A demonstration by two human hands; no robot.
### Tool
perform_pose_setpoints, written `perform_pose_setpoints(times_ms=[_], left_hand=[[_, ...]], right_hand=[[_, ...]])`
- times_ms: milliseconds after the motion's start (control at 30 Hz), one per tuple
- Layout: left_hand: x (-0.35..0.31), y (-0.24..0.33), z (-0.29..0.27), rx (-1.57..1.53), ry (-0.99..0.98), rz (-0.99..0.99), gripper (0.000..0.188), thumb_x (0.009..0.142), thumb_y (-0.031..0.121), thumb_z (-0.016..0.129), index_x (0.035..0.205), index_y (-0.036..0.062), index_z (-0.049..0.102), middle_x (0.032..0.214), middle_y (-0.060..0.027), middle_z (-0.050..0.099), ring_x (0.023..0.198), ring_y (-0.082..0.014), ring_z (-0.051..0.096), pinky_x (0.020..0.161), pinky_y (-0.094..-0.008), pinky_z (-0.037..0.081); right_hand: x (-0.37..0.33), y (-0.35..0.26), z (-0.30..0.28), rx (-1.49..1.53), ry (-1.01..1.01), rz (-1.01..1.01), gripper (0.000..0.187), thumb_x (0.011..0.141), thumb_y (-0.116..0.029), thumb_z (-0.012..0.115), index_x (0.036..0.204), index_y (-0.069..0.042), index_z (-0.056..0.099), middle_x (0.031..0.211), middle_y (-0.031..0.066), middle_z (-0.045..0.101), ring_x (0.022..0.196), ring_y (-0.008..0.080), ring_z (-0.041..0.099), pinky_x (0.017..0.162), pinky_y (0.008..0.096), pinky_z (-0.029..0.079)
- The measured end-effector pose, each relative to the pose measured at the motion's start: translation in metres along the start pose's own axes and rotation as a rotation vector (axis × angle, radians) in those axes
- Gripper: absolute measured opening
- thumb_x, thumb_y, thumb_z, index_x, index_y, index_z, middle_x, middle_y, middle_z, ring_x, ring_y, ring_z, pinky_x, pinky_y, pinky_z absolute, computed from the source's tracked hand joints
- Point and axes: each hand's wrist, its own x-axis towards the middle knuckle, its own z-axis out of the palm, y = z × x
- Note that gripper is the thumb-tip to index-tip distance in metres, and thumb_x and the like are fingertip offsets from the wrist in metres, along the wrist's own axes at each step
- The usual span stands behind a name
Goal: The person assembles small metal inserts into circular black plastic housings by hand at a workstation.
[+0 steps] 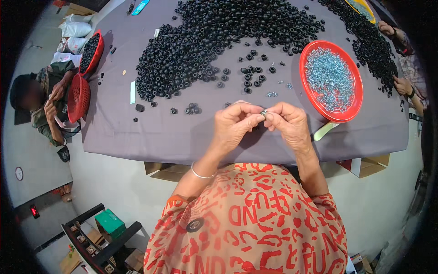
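Note:
My left hand (236, 124) and my right hand (288, 124) meet above the near part of the table. Both are closed, thumbs and forefingers pinching a small shiny metal piece (263, 112) between them; the fingertips partly cover it. Just beyond lies a loose group of black round hollow caps (248, 84), with a few small silvery metal pieces (272, 94) beside them. A large heap of the same black caps (196, 50) spreads farther back. To the right of my right hand, a round red tray (358, 89) holds many small bluish-silver metal pieces (329, 78).
A pale green handle (325, 131) sticks out beneath the tray. Small black parts (374, 55) lie along the right side, near another person's hands (402, 85). At left, a person sits by red baskets (78, 98). Cardboard boxes (169, 172) stand under the table edge.

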Motion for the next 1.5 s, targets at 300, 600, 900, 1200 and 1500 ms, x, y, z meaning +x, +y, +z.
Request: perform_pose_setpoints(times_ms=[300,600,900,1200,1500], left_hand=[[0.007,-0.010,0.022,0.630,0.138,0.580,0.013,0.081,-0.003,0.057,0.093,-0.0011,0.051,0.077,-0.0118,0.054,0.065,-0.0235,0.054,0.057,-0.0324,0.044],[0.022,-0.008,0.018,0.774,0.094,0.510,0.007,0.083,0.004,0.056,0.082,0.0020,0.049,0.071,-0.0125,0.052,0.065,-0.0318,0.053,0.055,-0.0388,0.042],[0.031,0.006,0.012,0.491,0.040,-0.006,0.024,0.091,0.022,0.050,0.079,0.0015,0.052,0.058,-0.0046,0.045,0.054,-0.0121,0.039,0.049,-0.0282,0.035],[0.035,0.000,0.021,0.578,0.066,0.035,0.024,0.090,0.020,0.053,0.077,0.0008,0.053,0.056,-0.0073,0.043,0.051,-0.0101,0.038,0.047,-0.0277,0.037],[0.036,0.007,0.006,-0.104,-0.108,-0.516,0.035,0.094,0.028,0.045,0.068,0.0041,0.049,0.056,0.0038,0.040,0.052,-0.0053,0.038,0.046,-0.0216,0.032]], right_hand=[[0.007,0.010,0.003,-0.190,0.130,-0.237,0.011,0.086,-0.011,0.059,0.083,-0.001,0.059,0.069,-0.0001,0.056,0.060,0.0045,0.048,0.054,0.0182,0.040],[0.014,0.020,-0.005,-0.177,0.089,-0.173,0.010,0.085,-0.009,0.059,0.080,-0.001,0.056,0.068,-0.0011,0.052,0.059,0.0049,0.044,0.053,0.0186,0.036],[0.022,0.030,-0.003,-0.371,0.206,-0.361,0.011,0.074,0.005,0.062,0.081,0.000,0.055,0.072,0.0011,0.051,0.060,0.0064,0.044,0.053,0.0208,0.037],[0.024,0.024,-0.005,-0.391,0.250,-0.396,0.017,0.071,0.005,0.065,0.086,0.000,0.059,0.077,0.0025,0.054,0.062,0.0085,0.047,0.054,0.0221,0.040],[0.020,0.019,-0.007,-0.372,0.144,-0.447,0.006,0.078,0.001,0.062,0.083,0.002,0.060,0.074,0.0034,0.057,0.064,0.0079,0.049,0.056,0.0213,0.039]])
